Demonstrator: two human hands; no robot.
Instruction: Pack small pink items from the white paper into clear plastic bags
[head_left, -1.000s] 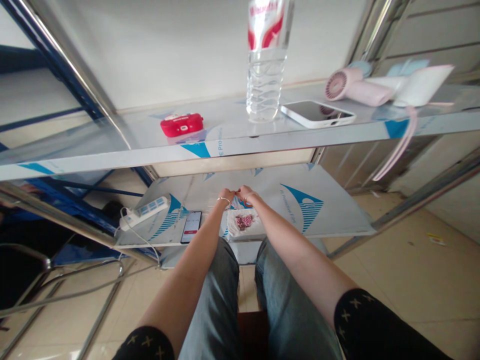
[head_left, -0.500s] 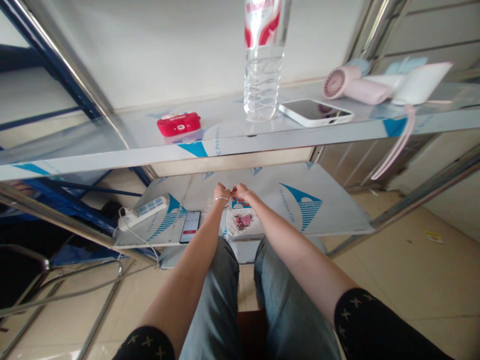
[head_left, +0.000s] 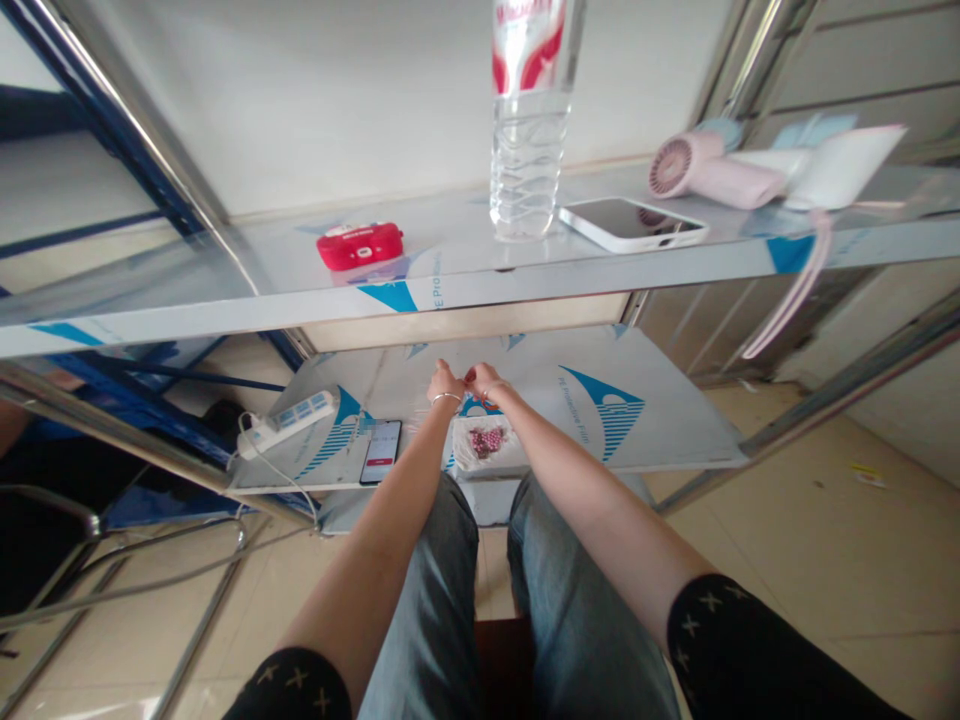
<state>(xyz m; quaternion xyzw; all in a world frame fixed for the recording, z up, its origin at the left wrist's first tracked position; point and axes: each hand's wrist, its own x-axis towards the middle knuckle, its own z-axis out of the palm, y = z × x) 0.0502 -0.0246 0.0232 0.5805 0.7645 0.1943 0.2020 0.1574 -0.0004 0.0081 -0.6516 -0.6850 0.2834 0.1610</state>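
Over the lower shelf, my left hand point(head_left: 445, 382) and my right hand point(head_left: 484, 380) are close together, fingertips nearly meeting. Both have their fingers pinched closed; whatever lies between them is too small to make out. Just below the hands is a small blue and red item point(head_left: 480, 407), partly covered by my right wrist. Nearer to me sits a white container lined with crinkled plastic point(head_left: 465, 460), holding a cluster of small pinkish-red beads or similar pieces point(head_left: 486, 441).
Left of my forearm lies a phone point(head_left: 381, 452), beside a power strip point(head_left: 289, 424) with a trailing cord. The upper shelf point(head_left: 450, 275) crosses above my hands, carrying a red case point(head_left: 360, 246), a water bottle point(head_left: 527, 165), a white phone point(head_left: 634, 222) and a pink fan point(head_left: 705, 172).
The left hand has tilted slightly and its fingers have shifted a little. My right hand stays almost in place. The things on the shelves have not moved.
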